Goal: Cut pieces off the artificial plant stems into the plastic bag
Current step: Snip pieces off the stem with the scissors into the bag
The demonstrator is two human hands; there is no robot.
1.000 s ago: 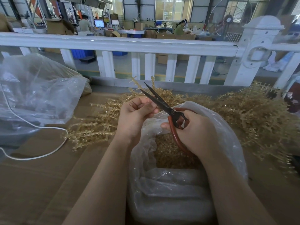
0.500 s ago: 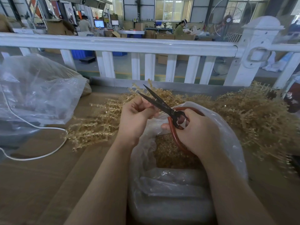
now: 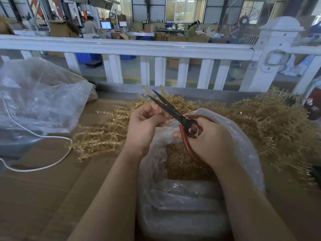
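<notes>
L hand [image 3: 145,126] raised, fingers curled in a pinch; R hand [image 3: 208,141] fist-curled w/ thumb out left; both forearms angled inward

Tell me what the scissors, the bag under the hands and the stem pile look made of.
Scissors: dark matte metal blades, seemingly steel; glossy reddish-brown handle loops, probably a plastic coating.
Plastic bag: thin clear film, crinkled and shiny.
Artificial plant stems: golden, slightly glossy moulded plastic by the look, with stiff regular nubs.
</notes>
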